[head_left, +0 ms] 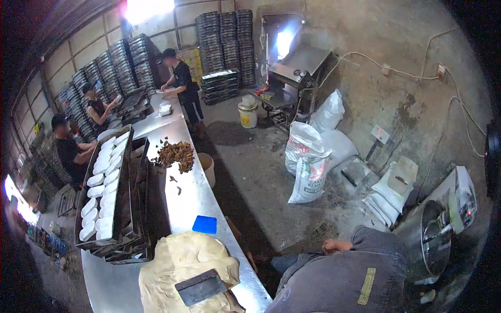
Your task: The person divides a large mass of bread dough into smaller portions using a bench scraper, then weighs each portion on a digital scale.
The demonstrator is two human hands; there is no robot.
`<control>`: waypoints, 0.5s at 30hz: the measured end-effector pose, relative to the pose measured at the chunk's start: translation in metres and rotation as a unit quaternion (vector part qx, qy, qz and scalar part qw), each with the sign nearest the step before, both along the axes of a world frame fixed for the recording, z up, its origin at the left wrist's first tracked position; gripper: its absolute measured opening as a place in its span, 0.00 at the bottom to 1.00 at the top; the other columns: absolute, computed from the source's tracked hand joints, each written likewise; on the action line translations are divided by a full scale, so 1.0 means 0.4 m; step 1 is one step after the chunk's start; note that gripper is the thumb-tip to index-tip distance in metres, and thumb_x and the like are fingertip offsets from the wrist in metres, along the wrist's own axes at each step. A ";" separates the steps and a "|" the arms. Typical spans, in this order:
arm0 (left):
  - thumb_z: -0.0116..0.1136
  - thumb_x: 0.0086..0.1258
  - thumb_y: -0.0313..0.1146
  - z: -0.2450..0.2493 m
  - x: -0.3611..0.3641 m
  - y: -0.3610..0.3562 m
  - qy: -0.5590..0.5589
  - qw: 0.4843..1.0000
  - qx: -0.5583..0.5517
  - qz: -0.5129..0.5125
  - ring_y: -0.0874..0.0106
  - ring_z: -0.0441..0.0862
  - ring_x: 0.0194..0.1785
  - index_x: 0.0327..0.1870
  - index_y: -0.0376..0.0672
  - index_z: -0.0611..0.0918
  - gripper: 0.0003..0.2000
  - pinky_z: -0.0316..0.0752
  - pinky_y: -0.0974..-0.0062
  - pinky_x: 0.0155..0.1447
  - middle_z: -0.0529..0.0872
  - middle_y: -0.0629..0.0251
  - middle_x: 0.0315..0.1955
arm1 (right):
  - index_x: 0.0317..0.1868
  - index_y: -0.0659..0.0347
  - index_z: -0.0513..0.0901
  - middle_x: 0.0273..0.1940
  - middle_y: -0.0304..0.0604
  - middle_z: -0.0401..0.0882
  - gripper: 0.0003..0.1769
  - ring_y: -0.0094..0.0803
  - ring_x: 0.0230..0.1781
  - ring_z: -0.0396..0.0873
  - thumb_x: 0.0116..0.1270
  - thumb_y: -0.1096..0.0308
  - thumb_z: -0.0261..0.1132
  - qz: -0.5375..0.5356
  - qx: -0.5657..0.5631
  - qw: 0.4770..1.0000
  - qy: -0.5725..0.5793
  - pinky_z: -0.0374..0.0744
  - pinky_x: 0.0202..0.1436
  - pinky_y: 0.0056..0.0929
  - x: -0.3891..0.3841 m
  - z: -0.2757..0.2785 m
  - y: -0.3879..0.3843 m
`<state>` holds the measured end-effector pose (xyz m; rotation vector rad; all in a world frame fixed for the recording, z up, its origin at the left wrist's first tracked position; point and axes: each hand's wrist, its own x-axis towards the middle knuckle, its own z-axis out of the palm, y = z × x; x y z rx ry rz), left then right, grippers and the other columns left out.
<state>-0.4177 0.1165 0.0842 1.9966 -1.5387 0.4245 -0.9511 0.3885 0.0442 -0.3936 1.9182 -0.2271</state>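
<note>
My right hand [336, 245] hangs beside my grey-sleeved body, right of the metal table, with its fingers curled in and nothing visible in them. My left hand is out of view. On the table's near end lies a large mass of pale dough [180, 255]. A dark rectangular metal scraper [201, 287] rests flat on top of it. Just beyond the dough lies a blue plastic scraper [204, 224]. Neither scraper is touched by a hand.
Black trays [138, 193] stacked at left hold white dough pieces [107, 182]. Brown pieces [177, 155] lie in a pile farther along the table [180, 201]. Three people work at the far side. White sacks [310, 175], a bucket [248, 116] and a mixer [430, 240] stand rightward.
</note>
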 end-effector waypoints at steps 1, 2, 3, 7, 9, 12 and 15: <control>0.43 0.75 0.64 0.004 -0.003 0.001 0.004 1.000 -0.001 0.000 0.48 0.66 0.74 0.71 0.42 0.72 0.36 0.56 0.38 0.75 0.72 0.53 0.72 | 0.49 0.63 0.84 0.40 0.43 0.86 0.13 0.37 0.41 0.82 0.71 0.67 0.58 -0.007 -0.019 1.000 0.005 0.80 0.39 0.43 -0.006 -0.009 -0.019; 0.43 0.75 0.64 0.008 -0.002 0.003 0.007 1.000 -0.001 -0.001 0.48 0.67 0.74 0.71 0.42 0.72 0.36 0.56 0.38 0.75 0.72 0.53 0.72 | 0.49 0.63 0.84 0.40 0.43 0.86 0.12 0.37 0.41 0.82 0.71 0.68 0.58 -0.014 -0.045 0.999 0.011 0.80 0.39 0.43 -0.015 -0.022 -0.044; 0.43 0.75 0.64 0.011 -0.002 0.003 0.009 1.000 0.002 0.002 0.48 0.66 0.75 0.71 0.43 0.72 0.36 0.55 0.38 0.76 0.72 0.53 0.72 | 0.49 0.63 0.84 0.40 0.43 0.86 0.12 0.37 0.41 0.82 0.71 0.68 0.58 -0.022 -0.075 0.997 0.019 0.80 0.39 0.43 -0.020 -0.036 -0.074; 0.41 0.74 0.69 -0.023 0.014 0.003 0.072 0.996 0.044 -0.012 0.46 0.61 0.77 0.75 0.45 0.68 0.40 0.53 0.38 0.77 0.67 0.54 0.76 | 0.49 0.62 0.83 0.39 0.41 0.85 0.12 0.35 0.40 0.82 0.71 0.66 0.60 -0.045 -0.129 0.989 0.049 0.81 0.39 0.42 -0.025 -0.083 -0.241; 0.41 0.74 0.68 -0.047 0.021 -0.002 0.069 0.997 0.039 -0.023 0.47 0.62 0.77 0.75 0.44 0.69 0.40 0.54 0.41 0.77 0.68 0.53 0.75 | 0.46 0.61 0.83 0.38 0.40 0.84 0.11 0.34 0.38 0.81 0.70 0.65 0.62 -0.025 -0.167 0.985 0.034 0.81 0.39 0.40 -0.018 -0.073 -0.293; 0.43 0.75 0.59 -0.037 0.027 -0.012 -0.040 0.999 -0.020 -0.018 0.51 0.69 0.73 0.71 0.38 0.73 0.35 0.58 0.47 0.76 0.75 0.47 0.69 | 0.39 0.61 0.82 0.34 0.39 0.83 0.07 0.31 0.35 0.80 0.65 0.67 0.64 0.065 -0.225 0.972 0.027 0.80 0.37 0.36 0.014 0.015 -0.369; 0.50 0.76 0.59 -0.141 0.064 -0.020 -0.075 0.996 -0.005 0.038 0.55 0.63 0.77 0.75 0.48 0.71 0.33 0.57 0.52 0.78 0.67 0.64 0.77 | 0.30 0.61 0.79 0.24 0.37 0.74 0.03 0.26 0.26 0.72 0.56 0.73 0.65 -0.008 -0.261 0.965 -0.040 0.73 0.29 0.33 0.061 0.039 -0.455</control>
